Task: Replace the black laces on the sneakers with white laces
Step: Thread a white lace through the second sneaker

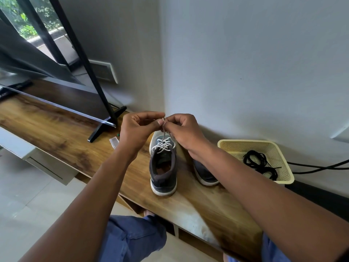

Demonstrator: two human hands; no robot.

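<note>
A dark grey sneaker (163, 167) with a white sole stands on the wooden shelf, heel toward me, with a white lace (164, 144) crossed through its eyelets. Both ends of that lace rise to my hands, which meet just above the toe. My left hand (139, 129) and my right hand (181, 129) each pinch the lace with fingertips almost touching. A second grey sneaker (204, 174) stands to the right, mostly hidden under my right forearm. Black laces (259, 163) lie coiled in the basket.
A cream plastic basket (279, 154) sits at the right against the wall, with black cables behind it. A television's black stand foot (105, 127) rests on the wooden shelf (56, 129) at the left. A small clear plastic piece (114, 142) lies near it.
</note>
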